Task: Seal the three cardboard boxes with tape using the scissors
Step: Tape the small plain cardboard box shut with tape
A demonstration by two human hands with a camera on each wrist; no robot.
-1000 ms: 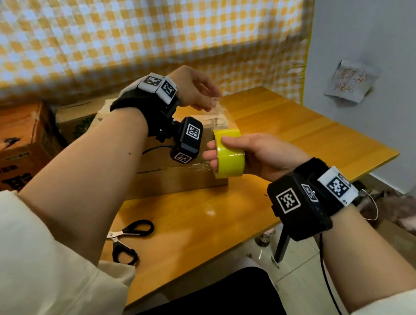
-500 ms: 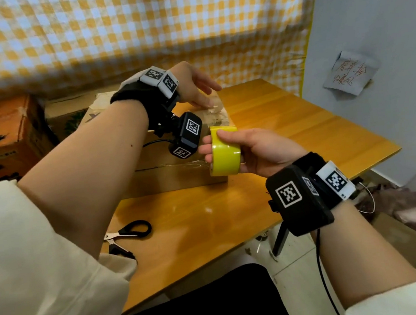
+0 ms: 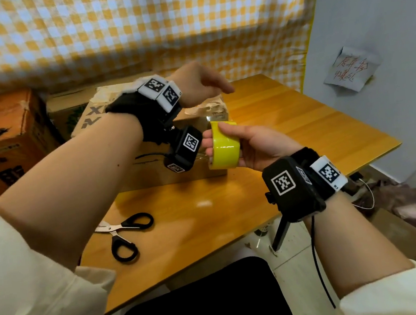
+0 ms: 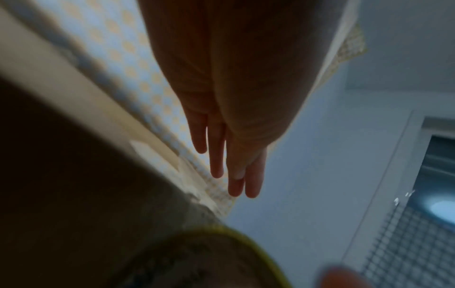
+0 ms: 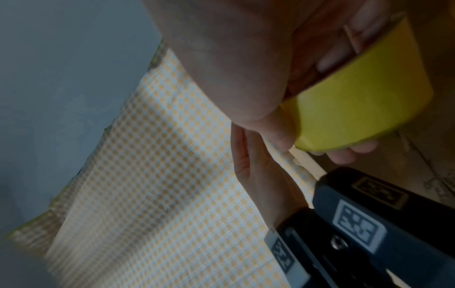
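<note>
Yellow-checked cloth hangs behind a wooden table (image 3: 288, 128). Right hand (image 3: 257, 147) grips the yellow tape roll (image 3: 224, 153) against a cardboard box (image 3: 151, 168); left hand (image 3: 199, 86), fingers straight, hovers above it. Scissors (image 3: 122, 233) lie nearby.

From my remote feed I can read little: the brown cardboard box (image 3: 99, 114) behind my left forearm shows dark letters that look like "XN" or "ZN", partly hidden. The orange box (image 3: 0, 143) at the left carries dark Chinese characters, too blurred to read. A crumpled paper note (image 3: 349, 70) on the wall bears red handwritten characters I cannot make out.
</note>
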